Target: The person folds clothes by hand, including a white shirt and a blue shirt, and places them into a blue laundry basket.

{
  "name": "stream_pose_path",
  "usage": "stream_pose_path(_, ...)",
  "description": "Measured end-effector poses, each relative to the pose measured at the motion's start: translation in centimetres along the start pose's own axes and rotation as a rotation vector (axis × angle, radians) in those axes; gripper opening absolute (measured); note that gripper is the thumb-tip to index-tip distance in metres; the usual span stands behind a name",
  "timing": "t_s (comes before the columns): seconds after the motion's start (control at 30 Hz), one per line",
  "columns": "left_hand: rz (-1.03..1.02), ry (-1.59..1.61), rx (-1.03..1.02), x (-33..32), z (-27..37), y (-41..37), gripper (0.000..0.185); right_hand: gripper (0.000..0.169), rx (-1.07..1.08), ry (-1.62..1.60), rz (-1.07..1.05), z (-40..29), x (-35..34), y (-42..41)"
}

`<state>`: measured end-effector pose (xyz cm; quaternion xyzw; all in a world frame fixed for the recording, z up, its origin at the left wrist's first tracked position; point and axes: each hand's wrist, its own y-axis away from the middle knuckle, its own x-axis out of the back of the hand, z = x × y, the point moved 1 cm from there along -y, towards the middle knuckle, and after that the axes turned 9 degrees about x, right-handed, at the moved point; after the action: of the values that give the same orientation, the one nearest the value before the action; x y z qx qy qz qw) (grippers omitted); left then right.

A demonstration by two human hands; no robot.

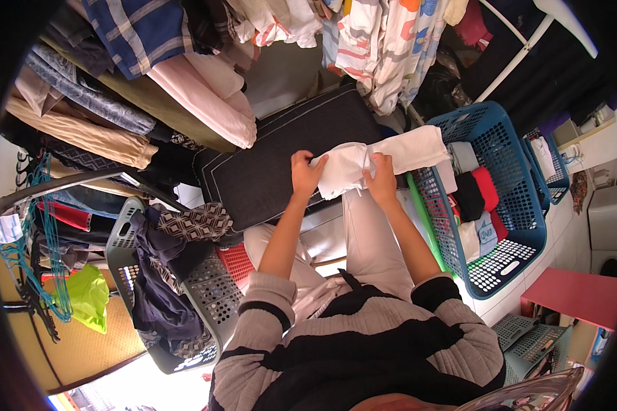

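Observation:
Between my two hands is a white cloth (342, 172), partly folded over, its ties or loose threads hanging at the lower edge. My left hand (306, 174) grips its left end, thumb on top. My right hand (382, 180) pinches the cloth's right side. A second white folded cloth (416, 149) stretches to the right behind my right hand, as far as the rim of a blue laundry basket (511, 177); whether the two are one piece I cannot tell. Below them lies a dark padded board (283, 149) with pale stitching along its edge.
Folded clothes, among them a red one (485, 187), lie in the blue basket. At left a grey basket (213, 293) holds a dark garment (159, 287). Garments such as a pink one (205, 103) hang overhead. Teal wire hangers (51, 246) hang far left; a pink-topped shelf (576, 295) stands right.

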<state>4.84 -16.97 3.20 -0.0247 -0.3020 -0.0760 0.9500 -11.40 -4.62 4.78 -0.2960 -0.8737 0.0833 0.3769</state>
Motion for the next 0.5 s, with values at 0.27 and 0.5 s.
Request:
stream_pose_path(0.27, -0.292, 0.271, 0.454, -0.3, 0.6, 2.2, 0.083, 0.031, 0.221, -0.038, -0.134, -0.6, -1.8, 0.3)
stream_pose_path(0.5, -0.379, 0.756, 0.561, 2.1, -2.1, -0.2, 0.057, 0.028, 0.176, -0.291, -0.198, -1.0, -6.0, -0.6)
